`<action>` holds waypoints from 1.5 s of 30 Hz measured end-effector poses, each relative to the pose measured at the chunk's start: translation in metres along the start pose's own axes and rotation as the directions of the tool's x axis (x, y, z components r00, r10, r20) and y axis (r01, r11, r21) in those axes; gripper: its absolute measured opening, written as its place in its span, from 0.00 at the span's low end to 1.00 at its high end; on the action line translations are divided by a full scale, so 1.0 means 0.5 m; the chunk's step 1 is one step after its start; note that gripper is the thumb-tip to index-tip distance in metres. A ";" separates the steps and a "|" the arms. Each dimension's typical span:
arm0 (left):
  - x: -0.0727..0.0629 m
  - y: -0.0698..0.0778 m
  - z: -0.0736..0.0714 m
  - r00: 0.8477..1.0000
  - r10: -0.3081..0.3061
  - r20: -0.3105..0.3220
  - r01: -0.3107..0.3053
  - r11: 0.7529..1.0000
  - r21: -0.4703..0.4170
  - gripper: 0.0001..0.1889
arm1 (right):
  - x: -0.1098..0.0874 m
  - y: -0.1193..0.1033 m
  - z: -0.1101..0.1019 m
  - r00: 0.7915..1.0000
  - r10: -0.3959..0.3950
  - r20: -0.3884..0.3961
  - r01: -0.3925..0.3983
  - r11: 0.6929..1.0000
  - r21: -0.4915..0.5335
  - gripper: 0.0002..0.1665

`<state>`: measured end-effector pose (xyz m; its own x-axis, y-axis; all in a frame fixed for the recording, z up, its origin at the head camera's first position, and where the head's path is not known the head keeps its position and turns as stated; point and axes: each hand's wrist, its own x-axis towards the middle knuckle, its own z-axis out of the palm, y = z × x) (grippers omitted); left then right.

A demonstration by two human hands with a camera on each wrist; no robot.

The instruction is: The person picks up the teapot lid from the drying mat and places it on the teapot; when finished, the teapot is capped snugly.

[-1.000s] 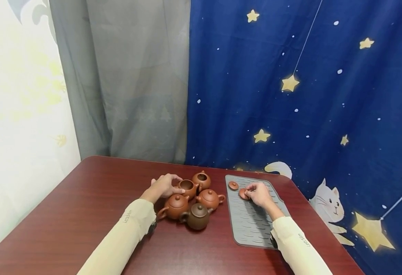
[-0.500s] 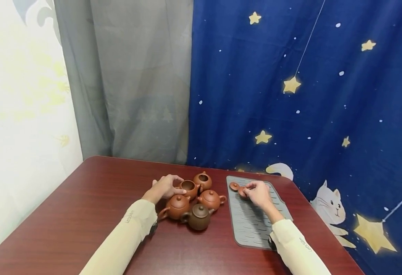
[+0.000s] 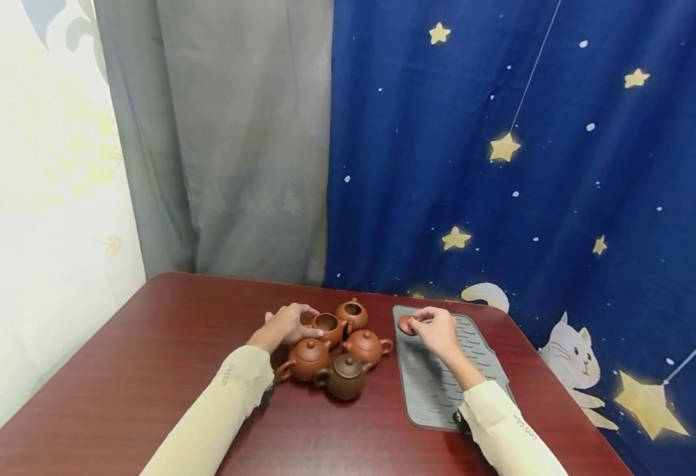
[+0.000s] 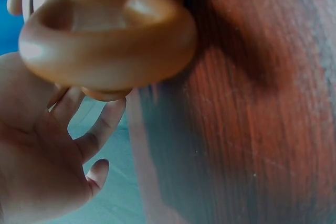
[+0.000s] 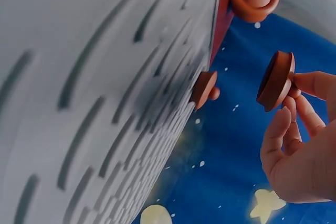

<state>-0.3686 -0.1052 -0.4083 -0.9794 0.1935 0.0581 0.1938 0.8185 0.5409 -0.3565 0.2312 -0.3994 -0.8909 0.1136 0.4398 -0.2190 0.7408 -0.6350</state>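
My left hand (image 3: 286, 324) holds a lidless reddish-brown teapot (image 3: 334, 335), thumb at its near side. In the left wrist view a teapot's handle (image 4: 110, 53) looms large in front of the left hand (image 4: 47, 145); I cannot tell which pot it belongs to. Over the grey mat, my right hand (image 3: 439, 330) pinches a small round teapot lid (image 5: 277, 81) by its knob, the lid tilted and raised off the surface. A second lid (image 5: 203, 89) lies on the mat, seen in the right wrist view.
Close around the held pot stand another lidless teapot (image 3: 351, 313), two lidded reddish teapots (image 3: 309, 359) and a dark brown lidded teapot (image 3: 346, 378). A ridged grey mat (image 3: 431, 396) lies on the right of the wooden table (image 3: 163, 370). Curtains hang behind.
My right hand has lifted the lid off the mat and carried it left, towards the other lid. The left hand and the teapots look unchanged.
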 end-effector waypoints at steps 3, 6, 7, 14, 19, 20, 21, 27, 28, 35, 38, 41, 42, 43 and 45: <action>0.003 -0.002 0.003 1.000 -0.005 -0.001 0.005 1.000 -0.001 0.25 | -0.003 -0.015 0.003 1.000 -0.007 -0.004 0.007 1.000 0.021 0.05; 0.004 -0.002 0.002 1.000 -0.006 -0.003 0.006 1.000 -0.003 0.25 | -0.004 -0.033 0.005 1.000 -0.014 -0.005 0.014 0.999 0.038 0.05; 0.002 -0.002 0.000 1.000 -0.007 -0.002 0.007 1.000 -0.004 0.25 | -0.004 -0.038 0.007 1.000 -0.019 -0.008 0.019 0.999 0.041 0.05; 0.001 -0.004 0.003 1.000 -0.015 0.002 0.015 1.000 -0.017 0.25 | -0.007 -0.062 0.023 0.999 -0.032 -0.013 0.033 0.994 0.100 0.05; 0.002 -0.005 0.008 1.000 -0.008 0.005 0.008 1.000 -0.023 0.25 | -0.012 -0.077 0.035 0.999 -0.036 -0.017 0.038 0.990 0.134 0.05; 0.002 -0.004 0.008 1.000 -0.009 0.004 0.009 1.000 -0.021 0.25 | -0.013 -0.080 0.038 0.999 -0.036 -0.016 0.038 0.989 0.143 0.06; 0.001 -0.004 0.007 1.000 -0.010 0.003 0.010 1.000 -0.018 0.25 | -0.014 -0.084 0.040 0.999 -0.037 -0.017 0.039 0.988 0.150 0.05; 0.001 0.001 0.004 1.000 -0.012 -0.004 0.012 1.000 0.005 0.25 | -0.013 -0.099 0.056 0.999 -0.032 -0.009 0.033 0.983 0.179 0.05; 0.001 0.001 0.004 1.000 -0.013 -0.004 0.013 1.000 0.005 0.25 | -0.012 -0.101 0.059 1.000 -0.031 -0.005 0.031 0.983 0.183 0.05; -0.001 -0.001 0.004 1.000 -0.002 -0.008 0.002 1.000 -0.003 0.25 | -0.014 -0.115 0.080 0.999 -0.037 0.010 0.034 0.975 0.220 0.04; -0.003 -0.002 0.003 1.000 -0.006 -0.011 0.006 1.000 -0.005 0.25 | -0.016 -0.124 0.087 0.999 -0.038 0.008 0.035 0.973 0.228 0.04; -0.004 -0.004 0.004 1.000 -0.003 -0.013 0.003 1.000 -0.011 0.25 | -0.017 -0.130 0.094 0.999 -0.029 0.018 0.024 0.973 0.231 0.04; -0.004 -0.004 0.004 1.000 -0.001 -0.014 0.001 1.000 -0.012 0.25 | -0.018 -0.132 0.096 0.999 -0.027 0.024 0.021 0.973 0.230 0.04; -0.004 -0.004 0.005 1.000 0.001 -0.017 -0.001 1.000 -0.014 0.25 | -0.018 -0.134 0.098 0.999 -0.025 0.029 0.018 0.975 0.222 0.04; -0.003 -0.004 0.005 1.000 0.003 -0.020 -0.004 1.000 -0.014 0.25 | -0.017 -0.136 0.103 0.999 -0.021 0.039 0.013 0.981 0.194 0.04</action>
<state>-0.3672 -0.1060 -0.4116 -0.9797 0.1856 0.0763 0.1965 0.8101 0.5524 -0.3544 0.1458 -0.3924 -0.9008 0.0718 0.4282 -0.3042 0.5995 -0.7403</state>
